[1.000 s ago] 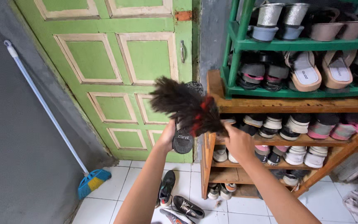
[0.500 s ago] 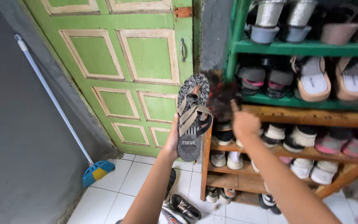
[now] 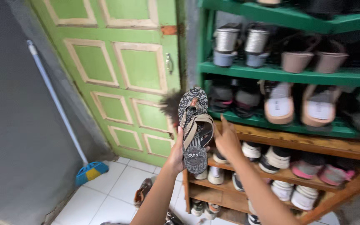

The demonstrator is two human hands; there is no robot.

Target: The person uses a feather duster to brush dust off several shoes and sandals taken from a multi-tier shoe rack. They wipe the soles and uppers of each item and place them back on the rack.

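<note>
While the left hand (image 3: 176, 151) grips a patterned sandal (image 3: 194, 129) upright before the wooden shoe rack's (image 3: 296, 143) left edge, the right hand (image 3: 226, 139) rests beside it, fingers open. 1 feather duster (image 3: 172, 105) shows behind.

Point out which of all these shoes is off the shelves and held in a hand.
The dark patterned flip-flop, held upright in the left hand before the green door; every other pair sits on shelves or the floor.
</note>
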